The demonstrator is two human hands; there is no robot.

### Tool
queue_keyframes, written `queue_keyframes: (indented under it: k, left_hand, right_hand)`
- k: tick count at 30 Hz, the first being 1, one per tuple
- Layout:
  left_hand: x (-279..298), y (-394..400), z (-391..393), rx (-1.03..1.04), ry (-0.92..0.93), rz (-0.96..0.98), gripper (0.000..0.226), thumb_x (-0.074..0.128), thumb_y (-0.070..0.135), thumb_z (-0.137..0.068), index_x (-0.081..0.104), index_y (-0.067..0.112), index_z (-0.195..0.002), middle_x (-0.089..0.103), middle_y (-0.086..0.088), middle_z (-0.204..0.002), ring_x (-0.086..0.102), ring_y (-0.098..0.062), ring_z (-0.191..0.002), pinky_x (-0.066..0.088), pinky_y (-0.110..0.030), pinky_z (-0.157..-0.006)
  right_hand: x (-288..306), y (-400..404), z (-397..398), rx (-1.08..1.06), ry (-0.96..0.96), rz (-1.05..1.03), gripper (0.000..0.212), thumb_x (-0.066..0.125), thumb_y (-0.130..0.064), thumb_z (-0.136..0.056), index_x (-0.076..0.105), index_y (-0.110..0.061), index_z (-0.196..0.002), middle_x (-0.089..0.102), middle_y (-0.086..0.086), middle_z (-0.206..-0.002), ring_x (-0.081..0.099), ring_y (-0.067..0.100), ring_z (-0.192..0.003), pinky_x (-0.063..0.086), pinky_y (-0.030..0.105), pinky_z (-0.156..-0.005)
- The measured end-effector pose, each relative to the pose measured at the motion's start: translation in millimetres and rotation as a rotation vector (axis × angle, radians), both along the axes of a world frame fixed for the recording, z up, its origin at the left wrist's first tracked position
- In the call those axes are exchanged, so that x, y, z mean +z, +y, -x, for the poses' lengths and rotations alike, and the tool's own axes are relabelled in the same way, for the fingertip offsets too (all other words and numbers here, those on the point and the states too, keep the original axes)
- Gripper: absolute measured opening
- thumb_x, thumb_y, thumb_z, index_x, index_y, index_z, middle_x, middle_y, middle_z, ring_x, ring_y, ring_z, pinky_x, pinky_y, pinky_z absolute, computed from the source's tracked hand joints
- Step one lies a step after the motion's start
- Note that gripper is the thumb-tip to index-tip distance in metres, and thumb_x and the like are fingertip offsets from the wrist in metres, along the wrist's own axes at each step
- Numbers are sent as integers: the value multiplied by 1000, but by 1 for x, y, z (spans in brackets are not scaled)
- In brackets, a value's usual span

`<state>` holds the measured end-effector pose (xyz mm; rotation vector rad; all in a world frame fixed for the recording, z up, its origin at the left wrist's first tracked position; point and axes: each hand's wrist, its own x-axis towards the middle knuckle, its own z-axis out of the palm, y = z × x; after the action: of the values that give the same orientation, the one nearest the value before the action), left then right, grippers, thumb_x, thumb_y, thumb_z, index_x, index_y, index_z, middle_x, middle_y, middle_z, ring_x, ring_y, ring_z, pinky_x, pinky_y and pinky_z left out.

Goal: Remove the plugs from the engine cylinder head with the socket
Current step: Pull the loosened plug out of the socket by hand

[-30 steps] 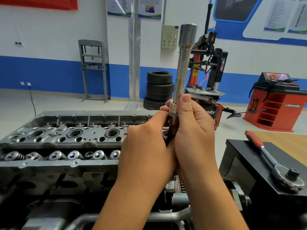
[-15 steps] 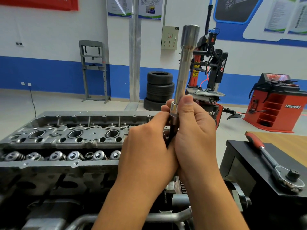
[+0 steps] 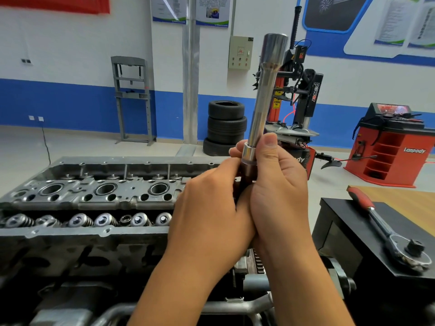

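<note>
1. Socket (image 3: 263,97), long and chrome, stands nearly upright in front of me, tilted slightly to the right, its wider end at the top and its lower end inside my two hands.
2. My right hand (image 3: 280,187) grips the lower part of the socket; the thumb lies straight up along the shaft beside a bright collar, and the other fingers curl round behind it.
3. My left hand (image 3: 209,208) is closed against the right one, fingers curled round a dark part just under the collar. I cannot tell what that dark part is, since both hands hide most of it.
4. Engine cylinder head (image 3: 94,194) lies to the left and behind my hands, well below the socket's top. I see three round bores along its middle and a row of valve springs (image 3: 106,218) in front of them. My left hand covers its right end.
5. I cannot make out any plug in the head from this view.
6. A ratchet wrench (image 3: 388,229) with a red grip lies on the black stand (image 3: 348,234) at my right, apart from both hands, its head toward me.
7. Stacked tyres (image 3: 226,128) and a red tyre machine (image 3: 299,90) stand at the far wall.
</note>
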<state>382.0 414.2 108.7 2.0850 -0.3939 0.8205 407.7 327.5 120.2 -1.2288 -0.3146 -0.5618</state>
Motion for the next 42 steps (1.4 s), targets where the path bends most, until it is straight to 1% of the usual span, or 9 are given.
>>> queue_keyframes:
  k: [4,8,11,17,22,27,30,36,42]
  left_hand:
    - [0,3,-2,-72,31,87,23,57,47,-87,66,46,-109,73,19,-85,69,-8,-76,58,-37,-69]
    - [-2,4,-3,-34,32,96,26,69,42,-89,67,51,-113,73,23,-85,68,-3,-78,59,-35,-69]
    - [-2,3,-5,-32,24,111,23,67,46,-89,67,51,-111,72,26,-86,68,0,-79,60,-34,-70]
    - [0,4,-4,-111,39,157,27,55,46,-90,69,44,-113,76,23,-96,73,-8,-91,60,-42,-81]
    - [-2,3,-6,-69,45,163,21,67,40,-92,70,48,-111,74,27,-95,72,-3,-84,61,-38,-73]
    - [1,4,-4,-134,65,189,24,60,46,-88,71,46,-110,76,24,-93,74,-6,-83,62,-40,-75]
    - [3,4,-3,-161,74,174,24,56,46,-90,68,46,-110,76,22,-93,73,-9,-88,61,-42,-78]
    - [2,2,-3,-114,88,192,30,60,46,-82,69,49,-110,75,24,-93,73,-7,-85,62,-41,-73]
    - [3,4,-2,-175,67,162,25,58,41,-89,68,42,-112,76,21,-96,73,-6,-93,60,-40,-83]
  right_hand:
    - [2,0,1,50,4,-37,35,59,-56,-91,76,-28,-79,77,5,-88,72,21,-85,59,61,-91]
    - [2,0,4,38,-17,-50,25,79,-48,-81,66,-28,-89,74,13,-94,68,20,-75,61,60,-76]
    - [0,0,2,18,-30,-5,22,69,-48,-87,70,-26,-87,75,10,-93,70,22,-81,60,65,-80]
    - [0,-1,-1,38,-14,2,31,57,-51,-93,77,-30,-83,77,5,-91,72,22,-90,60,55,-91]
    - [-1,-1,2,41,-19,-38,25,77,-43,-83,67,-23,-94,75,13,-97,71,21,-79,64,53,-74]
    - [-1,-1,-1,-40,-46,43,33,61,-49,-92,71,-18,-86,75,13,-93,70,18,-82,62,42,-77]
    - [-1,0,-1,-34,-43,38,46,55,-50,-95,68,-7,-86,71,20,-90,66,23,-82,57,55,-82]
    - [-1,-1,2,17,-24,-52,24,76,-46,-84,67,-24,-89,74,14,-94,70,23,-77,63,60,-75]
    - [-1,0,-2,-37,-27,20,45,53,-52,-95,71,-13,-82,72,20,-89,67,22,-82,57,53,-85]
